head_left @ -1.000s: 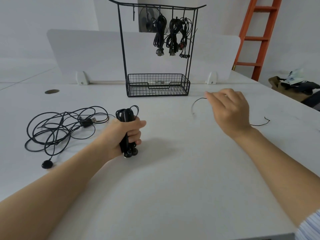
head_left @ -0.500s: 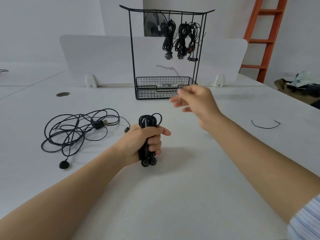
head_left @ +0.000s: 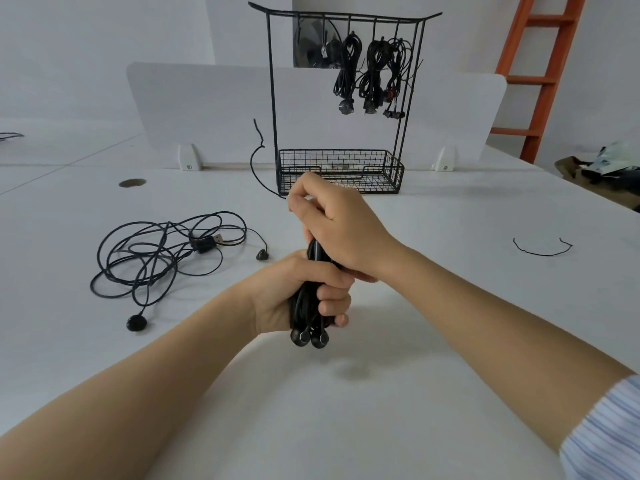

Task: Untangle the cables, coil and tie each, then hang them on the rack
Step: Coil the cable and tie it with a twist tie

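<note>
My left hand is closed around a coiled black earphone cable, held upright, with two earbuds sticking out below the fist. My right hand sits over the top of the coil and pinches a thin black twist tie that curves up to the left. A loose tangle of black cable lies on the white table to the left. The black wire rack stands at the back, with three coiled cables hanging from its hooks.
A second twist tie lies on the table at the right. The rack has a mesh basket at its base. A white divider panel stands behind it. An orange ladder leans at the back right, beside a bag.
My right hand lifted a twist tie from the table at the right and carried it left, down onto the top of the coil. My left hand kept holding the coil.
</note>
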A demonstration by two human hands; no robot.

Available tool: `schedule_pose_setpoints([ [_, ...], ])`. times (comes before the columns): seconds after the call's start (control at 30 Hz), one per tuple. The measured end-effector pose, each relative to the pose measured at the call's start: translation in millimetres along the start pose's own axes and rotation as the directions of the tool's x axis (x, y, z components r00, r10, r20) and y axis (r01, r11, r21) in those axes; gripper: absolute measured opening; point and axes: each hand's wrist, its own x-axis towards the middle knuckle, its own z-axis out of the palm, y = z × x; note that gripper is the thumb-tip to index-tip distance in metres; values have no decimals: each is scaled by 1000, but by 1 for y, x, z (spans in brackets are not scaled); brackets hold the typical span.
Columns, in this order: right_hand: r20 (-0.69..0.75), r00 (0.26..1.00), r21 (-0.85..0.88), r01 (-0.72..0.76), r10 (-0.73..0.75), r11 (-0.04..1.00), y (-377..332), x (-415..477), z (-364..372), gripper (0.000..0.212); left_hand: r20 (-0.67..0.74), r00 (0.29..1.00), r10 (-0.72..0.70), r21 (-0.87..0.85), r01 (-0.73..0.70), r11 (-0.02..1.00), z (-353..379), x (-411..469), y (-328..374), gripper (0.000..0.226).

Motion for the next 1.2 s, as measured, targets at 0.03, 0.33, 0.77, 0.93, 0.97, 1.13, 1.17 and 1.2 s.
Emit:
schedule_pose_setpoints([
  [0.03,-4,1000,6,3,-3,1000,0,1,1,15,48,999,-1,0,1,1000,-1,-1,0,3],
  [0.33,-135,990,-111,-55,40,992,18,12,-15,17,-171,974,-150,50,160,986,-2,5,-3,14],
  [0.77,-133,865,419,-394,485,818,35,1,-26,19,-255,956,-148,201,202,959,0,7,-1,43],
  [0.93,-92,915,191,-370,392,909,51,-17,-21,24,-208,975,-79,160,113,981,-1,2,2,37],
  [0.97,-28,933,232,-342,358,910,46,-19,-15,20,-207,976,-61,158,95,983,0,1,2,37],
  [1.13,-33,966,464,-212,256,860,33,-15,-4,34,-245,969,28,231,30,973,-5,0,3,38],
  [1.17,-38,959,465,-232,281,854,33,-16,-5,40,-264,963,47,245,19,969,-6,0,3,38],
  [1.2,-26,952,470,-258,306,844,31,-18,-6,41,-291,954,71,258,6,966,-7,0,3,37],
])
